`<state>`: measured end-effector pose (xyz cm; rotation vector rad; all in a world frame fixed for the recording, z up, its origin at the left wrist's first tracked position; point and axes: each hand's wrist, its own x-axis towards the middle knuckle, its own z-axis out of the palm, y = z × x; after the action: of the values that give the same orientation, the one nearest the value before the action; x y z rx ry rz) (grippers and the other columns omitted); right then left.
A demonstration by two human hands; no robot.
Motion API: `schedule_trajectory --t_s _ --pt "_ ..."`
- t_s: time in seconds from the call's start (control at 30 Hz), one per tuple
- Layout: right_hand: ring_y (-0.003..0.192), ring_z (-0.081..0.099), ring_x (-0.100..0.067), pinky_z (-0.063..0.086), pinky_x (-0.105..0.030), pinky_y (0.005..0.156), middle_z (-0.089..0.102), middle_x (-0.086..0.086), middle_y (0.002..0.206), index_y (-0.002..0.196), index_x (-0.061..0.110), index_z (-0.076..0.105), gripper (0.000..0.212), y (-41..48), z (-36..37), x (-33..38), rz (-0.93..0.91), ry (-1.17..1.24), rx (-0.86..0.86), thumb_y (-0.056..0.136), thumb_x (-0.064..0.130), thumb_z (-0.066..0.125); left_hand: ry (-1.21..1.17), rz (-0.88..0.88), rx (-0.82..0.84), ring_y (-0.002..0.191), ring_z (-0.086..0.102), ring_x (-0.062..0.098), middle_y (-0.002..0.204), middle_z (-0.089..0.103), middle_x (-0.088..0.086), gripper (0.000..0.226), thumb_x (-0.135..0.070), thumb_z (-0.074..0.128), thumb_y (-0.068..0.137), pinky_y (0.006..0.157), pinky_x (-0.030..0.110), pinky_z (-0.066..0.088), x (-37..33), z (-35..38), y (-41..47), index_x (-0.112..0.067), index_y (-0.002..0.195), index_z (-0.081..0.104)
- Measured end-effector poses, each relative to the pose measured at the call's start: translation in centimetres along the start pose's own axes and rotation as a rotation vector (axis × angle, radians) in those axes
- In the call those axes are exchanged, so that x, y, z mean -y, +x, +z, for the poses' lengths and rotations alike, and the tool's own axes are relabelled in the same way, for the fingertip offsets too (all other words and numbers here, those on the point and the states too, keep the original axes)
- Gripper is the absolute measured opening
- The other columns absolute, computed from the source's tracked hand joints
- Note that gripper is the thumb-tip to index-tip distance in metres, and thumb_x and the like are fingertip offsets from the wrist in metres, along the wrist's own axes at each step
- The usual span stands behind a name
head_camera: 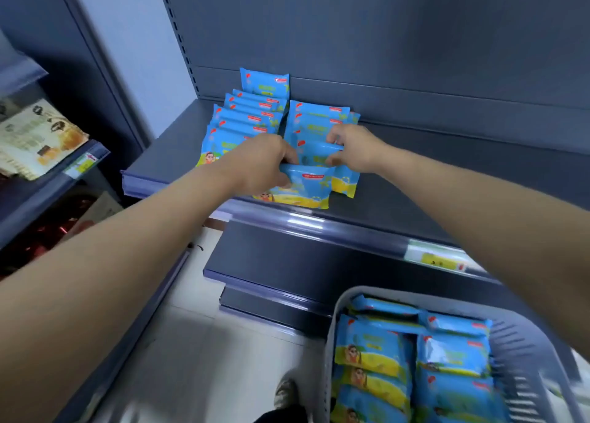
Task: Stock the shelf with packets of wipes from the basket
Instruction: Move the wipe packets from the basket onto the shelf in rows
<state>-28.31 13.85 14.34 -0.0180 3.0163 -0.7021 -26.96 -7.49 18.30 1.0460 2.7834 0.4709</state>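
front packet (pixel 305 188) long axis along shelf (pixel 447 180), my left grip (pixel 261 164) pinching its left end; right grip (pixel 354 149) pinching packet behind (pixel 317 149).

Both arms stretch forward, left grip (pixel 259 164) and right grip (pixel 355 149) curled, pinching.

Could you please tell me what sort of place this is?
Most likely a shop aisle, perhaps a small supermarket: a grey metal shelf with slotted uprights, a price label in the shelf-edge strip, and rows of identical wipe packets being stocked from a basket.
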Motion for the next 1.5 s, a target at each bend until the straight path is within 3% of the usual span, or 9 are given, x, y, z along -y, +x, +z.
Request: schedule_trajectory --t_s 0.17,0.3,0.4,0.5,0.63,0.7,0.8,1.07,1.5 --pt "0.116 0.048 -0.027 0.036 -0.028 0.082 0.050 -0.008 0.132 0.128 0.011 0.048 0.058 4.4 0.7 -0.1 -0.019 -0.159 0.050 0.080 0.029 0.073 0.001 -0.014 0.058 0.079 0.056 0.021 0.087 0.062 0.001 0.017 -0.013 0.070 0.078 0.070 0.028 0.044 2.7 0.4 3.0 -0.012 0.095 0.068" --pt "0.100 0.048 -0.022 0.038 -0.032 0.074 0.053 -0.007 0.121 0.122 0.013 0.049 0.051 7.1 0.4 -0.4 -0.004 -0.212 0.001 0.080 0.032 0.070 0.003 0.017 0.086 0.089 0.057 0.024 0.099 0.067 0.007 0.024 -0.016 0.068 0.080 0.079 0.034 0.047 3.6 0.9 5.6 -0.009 0.103 0.068" --pt "0.102 0.049 -0.025 0.043 -0.035 0.080 0.048 -0.006 0.113 0.113 0.016 0.053 0.047 8.4 -0.2 -0.5 -0.015 -0.246 -0.018 0.075 0.033 0.075 0.013 0.028 0.080 0.089 0.056 0.026 0.094 0.065 0.007 0.023 -0.017 0.068 0.081 0.073 0.031 0.044 3.8 1.0 7.5 -0.008 0.102 0.066" --pt "0.091 0.043 -0.019 0.039 -0.032 0.077 0.044 0.000 0.101 0.107 0.017 0.056 0.046 8.5 -0.6 -0.9 -0.024 -0.189 -0.043 0.071 0.032 0.079 0.035 0.032 0.084 0.093 0.056 0.029 0.097 0.064 0.010 0.027 -0.018 0.067 0.082 0.074 0.032 0.042 3.9 1.2 9.0 -0.008 0.106 0.063" --pt "0.085 0.053 -0.017 0.044 -0.029 0.073 0.056 -0.001 0.093 0.108 0.012 0.062 0.027 7.3 -1.2 -1.7 0.010 0.028 -0.164 0.084 0.022 0.067 0.042 0.005 0.060 0.110 0.053 0.027 0.123 0.059 0.009 0.043 -0.019 0.065 0.085 0.080 0.028 0.039 4.1 2.3 10.6 -0.011 0.126 0.054" --pt "0.082 0.055 -0.014 0.038 -0.021 0.068 0.063 -0.004 0.095 0.107 0.011 0.065 0.021 6.2 -1.8 -1.7 0.034 0.109 -0.248 0.088 0.019 0.061 0.016 -0.012 0.056 0.117 0.050 0.027 0.131 0.054 0.009 0.048 -0.019 0.064 0.086 0.090 0.031 0.040 3.9 2.8 11.1 -0.012 0.131 0.050" --pt "0.091 0.058 -0.017 0.041 -0.023 0.075 0.064 -0.007 0.106 0.110 0.011 0.064 0.023 4.4 -2.2 -1.1 0.011 0.084 -0.271 0.089 0.019 0.060 0.062 0.003 0.026 0.119 0.047 0.028 0.129 0.051 0.011 0.048 -0.018 0.063 0.086 0.097 0.035 0.037 3.4 3.3 11.5 -0.011 0.131 0.050" --pt "0.121 0.042 -0.025 0.033 -0.037 0.100 0.049 -0.006 0.130 0.130 0.012 0.048 0.040 -1.8 -3.8 0.2 -0.103 -0.308 -0.348 0.094 0.031 0.049 0.214 0.034 -0.145 0.119 0.042 0.031 0.126 0.049 0.013 0.052 -0.022 0.063 0.085 0.101 0.040 0.030 0.5 3.0 9.4 -0.010 0.132 0.045" --pt "0.121 0.045 -0.031 0.031 -0.038 0.097 0.051 -0.012 0.130 0.127 0.005 0.051 0.044 -19.6 -7.4 -1.4 -0.162 -0.428 -0.563 0.089 0.025 0.059 0.149 0.298 -0.536 0.114 0.049 0.036 0.122 0.054 0.017 0.051 -0.018 0.070 0.078 0.097 0.037 0.028 -13.9 3.1 -0.6 -0.003 0.123 0.052"
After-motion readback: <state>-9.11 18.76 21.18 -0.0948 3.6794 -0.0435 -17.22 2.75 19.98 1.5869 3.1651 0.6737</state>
